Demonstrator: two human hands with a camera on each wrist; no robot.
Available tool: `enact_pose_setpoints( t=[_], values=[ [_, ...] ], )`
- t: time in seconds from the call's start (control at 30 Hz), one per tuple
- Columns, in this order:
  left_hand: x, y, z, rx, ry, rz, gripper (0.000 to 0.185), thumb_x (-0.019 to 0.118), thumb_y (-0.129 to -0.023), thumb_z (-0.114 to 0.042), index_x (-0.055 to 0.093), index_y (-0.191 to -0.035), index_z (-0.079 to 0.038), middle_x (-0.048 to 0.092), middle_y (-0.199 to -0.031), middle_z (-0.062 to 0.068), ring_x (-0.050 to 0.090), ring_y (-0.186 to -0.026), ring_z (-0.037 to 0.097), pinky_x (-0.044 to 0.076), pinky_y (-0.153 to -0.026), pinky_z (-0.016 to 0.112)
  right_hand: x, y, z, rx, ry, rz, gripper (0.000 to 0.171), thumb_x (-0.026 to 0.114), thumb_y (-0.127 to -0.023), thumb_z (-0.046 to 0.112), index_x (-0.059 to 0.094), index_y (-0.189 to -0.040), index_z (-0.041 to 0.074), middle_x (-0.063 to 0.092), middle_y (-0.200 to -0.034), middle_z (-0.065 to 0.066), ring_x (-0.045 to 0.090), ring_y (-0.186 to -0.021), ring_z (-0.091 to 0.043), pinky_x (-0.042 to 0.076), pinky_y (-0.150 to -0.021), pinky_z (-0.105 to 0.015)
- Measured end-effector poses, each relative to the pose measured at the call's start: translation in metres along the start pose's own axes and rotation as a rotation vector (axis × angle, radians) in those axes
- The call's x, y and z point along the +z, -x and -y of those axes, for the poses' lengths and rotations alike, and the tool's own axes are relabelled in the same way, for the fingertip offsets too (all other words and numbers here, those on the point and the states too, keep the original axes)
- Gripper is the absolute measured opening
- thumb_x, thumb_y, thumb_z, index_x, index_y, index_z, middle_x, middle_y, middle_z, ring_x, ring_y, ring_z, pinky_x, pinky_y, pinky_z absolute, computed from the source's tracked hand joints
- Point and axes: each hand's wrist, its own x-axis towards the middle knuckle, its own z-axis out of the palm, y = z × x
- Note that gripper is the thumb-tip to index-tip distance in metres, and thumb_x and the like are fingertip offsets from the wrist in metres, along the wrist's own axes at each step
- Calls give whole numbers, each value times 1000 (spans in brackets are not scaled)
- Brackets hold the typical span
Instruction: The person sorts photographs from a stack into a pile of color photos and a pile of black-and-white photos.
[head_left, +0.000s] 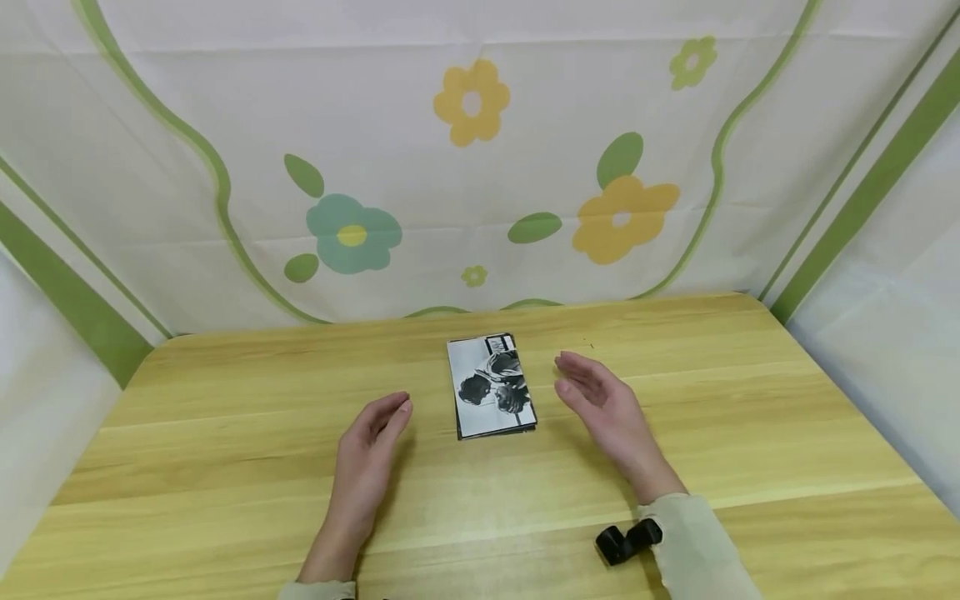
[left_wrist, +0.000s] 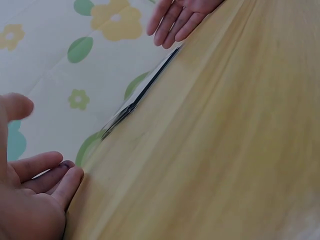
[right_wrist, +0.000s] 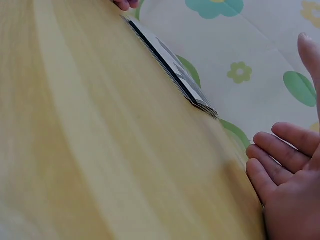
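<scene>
A small stack of black-and-white picture cards [head_left: 480, 408] lies on the wooden table, its top card showing people's heads. To the left of the stack, my left hand [head_left: 367, 454] rests on its edge with relaxed, slightly bent fingers, holding nothing. My right hand [head_left: 603, 408] stands at the other side, palm turned toward the cards, fingers loosely extended and apart from them. The right wrist view shows the stack [right_wrist: 170, 70] edge-on, several thin layers thick, beyond the right fingers [right_wrist: 282, 155]. From the left wrist, the stack [left_wrist: 145, 90] appears between both hands.
The wooden table [head_left: 225, 467] reaches back to a white cloth backdrop [head_left: 525, 150] printed with flowers and green lines. White cloth also hangs at both sides. A black device [head_left: 628, 542] sits at the right wrist, beside the light sleeve [head_left: 697, 546].
</scene>
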Motion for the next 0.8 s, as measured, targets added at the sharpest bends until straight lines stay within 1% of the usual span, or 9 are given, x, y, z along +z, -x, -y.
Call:
enact_pose_setpoints(
  t=[0.13,0.17,0.27,0.37,0.4,0.53,0.63,0.73,0.8],
  values=[
    [5,-2,2,21,-27,-11,38,67,-108,-27,67,-141,-8,68,-145,11,65,-134,24,49,-98,8,2,-2,0,14,36,-12,62,73,-104,38,54,-155,9,65,-149,-12,64,-135,-30,52,-102,-13],
    [6,-2,2,32,-46,-10,37,68,-107,-25,68,-140,-8,67,-144,11,66,-134,25,51,-100,10,3,-2,0,17,60,-17,61,73,-103,38,56,-154,9,67,-146,-11,65,-131,-28,53,-101,-14],
    [12,-2,3,74,-127,-16,34,68,-106,-18,68,-137,-5,64,-143,12,65,-134,27,54,-110,23,7,-4,1,32,146,-40,56,75,-102,39,62,-149,11,72,-136,-8,68,-119,-23,55,-97,-19],
    [19,-2,2,106,-204,-34,34,71,-103,-14,70,-134,-2,60,-140,13,63,-133,29,50,-119,41,16,-5,2,43,208,-58,49,76,-102,36,67,-143,12,74,-128,-7,67,-111,-19,55,-94,-21],
    [21,-2,2,117,-231,-46,34,72,-102,-15,70,-133,-2,59,-140,14,61,-133,30,49,-119,45,20,-6,2,42,224,-67,47,77,-101,34,69,-142,11,74,-126,-7,67,-108,-19,55,-93,-23],
    [32,-1,2,169,-334,-76,39,77,-98,-22,73,-132,-2,56,-137,17,53,-132,36,44,-114,53,33,-8,3,14,318,-113,46,82,-97,30,73,-137,10,72,-120,-7,65,-105,-19,55,-95,-31],
    [40,1,3,210,-448,-93,47,80,-96,-30,72,-134,-4,55,-136,19,48,-129,38,44,-106,54,42,-6,3,-1,440,-134,52,85,-93,37,74,-136,11,68,-116,-6,63,-104,-20,53,-94,-38],
    [45,1,2,228,-570,-102,54,80,-95,-37,71,-139,-9,54,-137,18,45,-124,37,42,-99,53,49,-5,4,-18,548,-127,60,86,-90,45,73,-137,11,64,-116,-6,59,-103,-21,49,-90,-39],
    [47,1,2,238,-617,-106,56,80,-94,-40,70,-142,-12,54,-137,17,44,-120,37,41,-95,52,52,-4,5,-32,588,-124,62,87,-89,46,73,-138,11,62,-117,-7,57,-104,-23,48,-88,-39]
  ],
)
